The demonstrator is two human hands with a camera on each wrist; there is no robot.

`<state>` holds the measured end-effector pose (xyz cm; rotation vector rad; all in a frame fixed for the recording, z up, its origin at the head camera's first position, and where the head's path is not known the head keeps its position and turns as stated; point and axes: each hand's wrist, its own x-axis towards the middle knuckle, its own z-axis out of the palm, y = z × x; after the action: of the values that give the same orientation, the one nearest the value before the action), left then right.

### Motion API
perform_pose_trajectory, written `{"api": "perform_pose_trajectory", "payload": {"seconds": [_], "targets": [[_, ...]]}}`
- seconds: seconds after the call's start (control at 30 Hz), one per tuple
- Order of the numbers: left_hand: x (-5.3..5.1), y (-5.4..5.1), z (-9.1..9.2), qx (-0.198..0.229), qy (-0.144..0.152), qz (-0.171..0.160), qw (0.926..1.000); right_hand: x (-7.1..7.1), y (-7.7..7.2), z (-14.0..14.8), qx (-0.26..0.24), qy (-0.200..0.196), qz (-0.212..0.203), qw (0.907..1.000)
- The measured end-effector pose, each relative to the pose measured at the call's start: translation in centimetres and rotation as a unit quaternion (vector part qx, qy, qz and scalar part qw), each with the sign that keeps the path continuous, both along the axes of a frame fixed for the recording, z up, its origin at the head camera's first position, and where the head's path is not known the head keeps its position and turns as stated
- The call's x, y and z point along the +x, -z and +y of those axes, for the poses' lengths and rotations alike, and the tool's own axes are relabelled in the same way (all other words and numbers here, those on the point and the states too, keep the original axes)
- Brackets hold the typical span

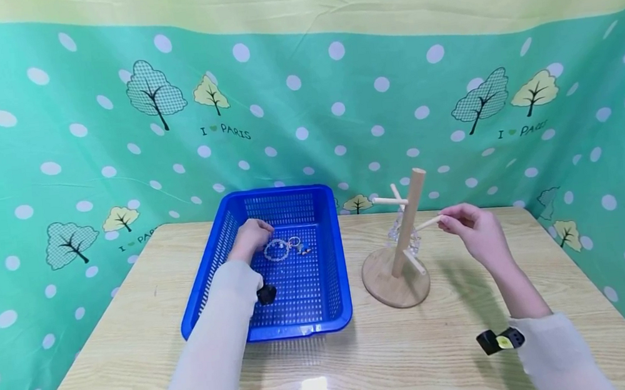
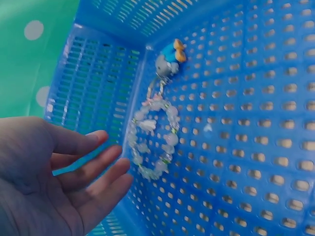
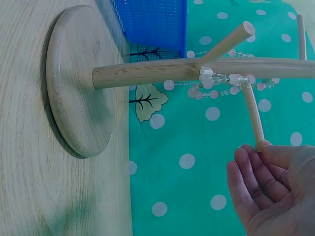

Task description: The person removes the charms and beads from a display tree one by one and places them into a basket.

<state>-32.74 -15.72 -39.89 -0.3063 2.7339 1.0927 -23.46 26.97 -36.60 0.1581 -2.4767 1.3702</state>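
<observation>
My left hand (image 1: 250, 237) is inside the blue basket (image 1: 333, 268), fingers loosely bent and holding nothing. Just beside its fingertips lies a bracelet of pale pink, clear and greenish beads (image 2: 171, 138). Touching that bracelet is a keychain (image 2: 168, 61) with a small grey, blue and orange figure. With thumb and fingers, my right hand (image 1: 477, 232) pinches the tip of a peg (image 3: 254, 115) on the wooden stand (image 1: 410, 223). Pink and clear beaded strands (image 3: 211, 93) hang on that peg, close against the post; how many is hard to tell.
The stand's round base (image 1: 380, 282) rests on the light wood table (image 1: 396, 363), right of the basket. Other pegs (image 1: 389, 201) stick out from the post. Behind runs a green dotted curtain (image 1: 293, 115), which also closes off both sides.
</observation>
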Motion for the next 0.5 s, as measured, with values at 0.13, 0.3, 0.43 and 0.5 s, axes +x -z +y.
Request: {"api": "perform_pose_trajectory", "payload": {"seconds": [0.13, 0.3, 0.43, 0.5], "targets": [[0.0, -0.5, 0.3, 0.012, 0.010, 0.023, 0.9996, 0.0, -0.1, 0.0, 0.004, 0.003, -0.002, 1.0000], [0.1, -1.2, 0.8, 0.026, 0.021, 0.044, 0.9985, 0.1, -0.2, -0.1, 0.008, 0.005, -0.007, 0.9999], [0.1, -1.8, 1.2, 0.038, 0.025, 0.052, 0.9976, 0.2, -0.3, -0.1, 0.009, 0.008, -0.010, 0.9999], [0.1, -2.0, 1.4, 0.047, 0.026, 0.054, 0.9971, 0.2, -0.3, -0.1, 0.011, 0.009, -0.011, 0.9998]]}}
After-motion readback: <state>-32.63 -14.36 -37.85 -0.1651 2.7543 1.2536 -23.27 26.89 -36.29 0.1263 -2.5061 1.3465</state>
